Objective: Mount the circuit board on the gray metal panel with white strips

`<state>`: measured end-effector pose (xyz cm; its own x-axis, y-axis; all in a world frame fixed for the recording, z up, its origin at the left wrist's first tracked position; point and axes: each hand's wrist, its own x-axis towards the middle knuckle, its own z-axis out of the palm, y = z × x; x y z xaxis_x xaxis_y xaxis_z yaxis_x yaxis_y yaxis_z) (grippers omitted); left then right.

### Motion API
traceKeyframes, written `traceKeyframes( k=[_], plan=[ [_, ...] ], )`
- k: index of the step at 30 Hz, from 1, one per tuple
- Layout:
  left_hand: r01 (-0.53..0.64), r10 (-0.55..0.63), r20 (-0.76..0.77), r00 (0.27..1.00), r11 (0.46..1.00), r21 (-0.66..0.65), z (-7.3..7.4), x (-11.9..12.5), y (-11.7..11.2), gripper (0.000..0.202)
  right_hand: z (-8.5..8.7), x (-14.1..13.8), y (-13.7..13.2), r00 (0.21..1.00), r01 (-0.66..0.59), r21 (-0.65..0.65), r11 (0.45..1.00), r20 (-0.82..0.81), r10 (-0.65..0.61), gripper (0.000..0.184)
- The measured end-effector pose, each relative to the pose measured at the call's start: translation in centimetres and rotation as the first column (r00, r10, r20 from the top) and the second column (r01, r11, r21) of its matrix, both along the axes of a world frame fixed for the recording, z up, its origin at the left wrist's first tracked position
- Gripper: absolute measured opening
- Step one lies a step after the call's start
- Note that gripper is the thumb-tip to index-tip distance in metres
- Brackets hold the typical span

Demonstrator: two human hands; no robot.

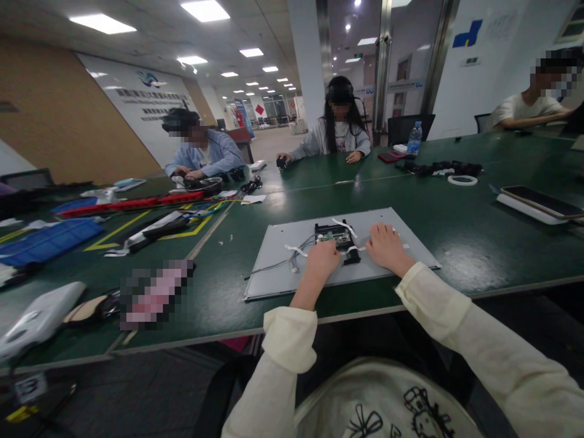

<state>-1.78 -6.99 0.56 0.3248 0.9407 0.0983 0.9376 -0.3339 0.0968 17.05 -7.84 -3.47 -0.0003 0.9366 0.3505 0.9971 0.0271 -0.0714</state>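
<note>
Lying just beyond the left hand [323, 261] is a black-framed board [334, 235].

Left sleeve [267, 389]: pale cream, long, loose, softly wrinkled.
Left cuff [291, 337]: wide, puffed and folded, ending near the wrist.
Right sleeve [497, 353]: matching pale cream, creased along the forearm.
Right cuff [431, 298]: turned back in a broad band.
Shirt front [387, 389]: cream, at the near edge, printed in black outline.
Printed: a bow [365, 421] at left, small heart [395, 431] between, cartoon figure [426, 415] at right.
Left hand [322, 261], right hand [387, 246]: bare.
</note>
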Motion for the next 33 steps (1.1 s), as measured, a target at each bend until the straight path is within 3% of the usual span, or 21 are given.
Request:
traceKeyframes(
  k=[8,13,16,19,23,28,30,33],
  plan=[
    [0.041,-0.043,0.041,0.998,0.999,0.032,-0.6,-0.2,-0.1,0.022,-0.5,0.2,0.9,1.0,-0.018,-0.013,1.0,0.003,0.018,0.028],
    [0.043,-0.048,0.177,0.983,0.999,0.029,-0.7,-1.0,-0.5,0.017,-0.5,0.4,1.1,0.998,-0.041,0.015,0.999,-0.038,0.042,0.033],
    [0.036,-0.042,0.267,0.963,0.999,0.027,-0.3,-2.5,-1.2,0.013,0.2,0.1,1.0,0.986,-0.124,0.077,0.989,-0.099,0.131,0.037],
    [-0.118,0.071,0.292,0.954,0.983,0.144,0.1,-5.1,-2.1,0.014,1.6,-1.1,0.5,0.938,-0.292,0.137,0.947,-0.153,0.311,0.038],
    [-0.284,0.235,0.184,0.955,0.904,0.319,0.0,-8.9,-3.1,0.032,3.6,-4.2,0.1,0.829,-0.52,0.154,0.84,-0.144,0.54,0.036],
    [-0.361,0.346,0.105,0.932,0.889,0.282,-0.7,-10.9,-3.6,0.038,5.1,-8.6,1.1,0.696,-0.718,-0.006,0.696,0.026,0.718,0.031],
    [-0.363,0.349,0.098,0.932,0.893,0.265,-0.8,-10.9,-3.6,0.037,5.3,-10.0,1.7,0.674,-0.73,-0.079,0.679,0.083,0.734,0.027],
    [-0.349,0.336,0.096,0.937,0.896,0.274,-0.8,-10.8,-3.9,0.04,5.4,-11.6,2.4,0.69,-0.699,-0.131,0.703,0.139,0.711,0.022]
  ],
)
